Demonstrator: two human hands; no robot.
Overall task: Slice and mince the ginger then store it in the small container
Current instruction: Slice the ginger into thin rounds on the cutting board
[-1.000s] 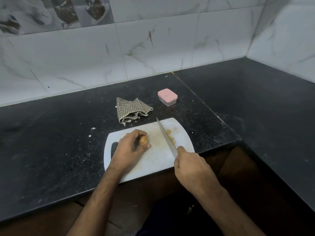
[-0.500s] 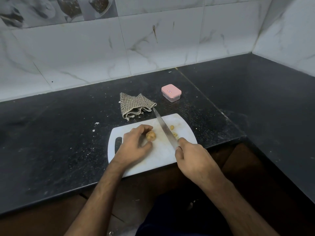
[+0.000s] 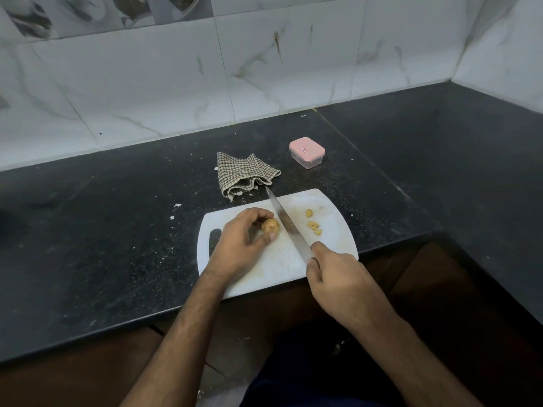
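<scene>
A white cutting board [image 3: 335,230] lies at the front edge of the black counter. My left hand [image 3: 239,245] pins a knob of ginger [image 3: 270,225] on the board with fingertips and thumb. My right hand [image 3: 338,277] grips the handle of a long knife [image 3: 286,223]; its blade lies right against the ginger's right side, tip pointing toward the cloth. A few cut ginger pieces [image 3: 313,224] lie to the right of the blade. The small clear container [image 3: 307,152] with its pink lid shut stands behind the board.
A crumpled checked cloth [image 3: 242,176] lies just beyond the board's far edge, left of the container. The black counter [image 3: 102,245] turns a corner at the right and meets a tiled wall at the back. White crumbs dot the counter left of the board.
The knife blade has moved left from the cut pieces up against the ginger. My left hand has kept its hold on the ginger. The camera has tilted a little.
</scene>
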